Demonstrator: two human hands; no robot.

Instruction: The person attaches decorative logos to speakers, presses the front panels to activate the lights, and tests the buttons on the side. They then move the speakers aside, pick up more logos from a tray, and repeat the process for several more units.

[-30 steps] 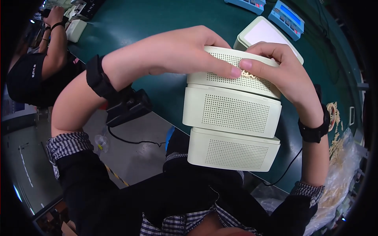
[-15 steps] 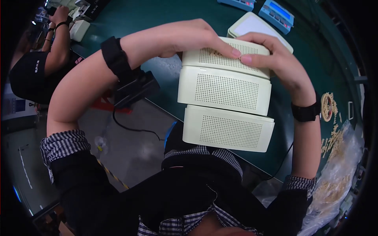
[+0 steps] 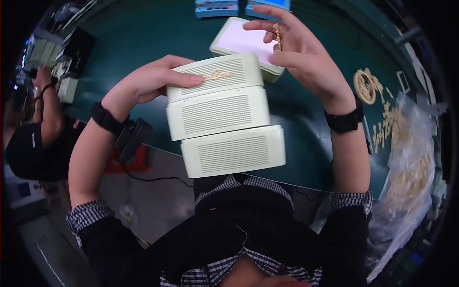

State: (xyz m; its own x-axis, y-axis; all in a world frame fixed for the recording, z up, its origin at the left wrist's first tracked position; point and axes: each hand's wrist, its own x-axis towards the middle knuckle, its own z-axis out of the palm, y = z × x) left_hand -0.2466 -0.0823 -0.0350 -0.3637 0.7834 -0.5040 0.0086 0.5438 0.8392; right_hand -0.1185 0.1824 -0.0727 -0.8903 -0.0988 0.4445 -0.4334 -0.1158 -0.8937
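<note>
Left hand [image 3: 153, 83] flat on stacked green boxes [image 3: 224, 117]; right hand [image 3: 299, 50] fingers pinching gold chain [image 3: 277, 36]

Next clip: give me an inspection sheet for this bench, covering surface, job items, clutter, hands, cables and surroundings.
Surface: dark green table, bare toward the left.
Job's things: three pale green vented boxes stacked; a small tan piece lies on the top one; a fourth box lies flat behind.
Clutter: tan parts scattered at right beside a clear plastic bag; blue devices at the far edge.
Hands: left hand rests on the top box; right hand is lifted off, pinching a small chain-like piece.
Cables: black cord hanging below the table edge.
Surroundings: another person at left.
</note>
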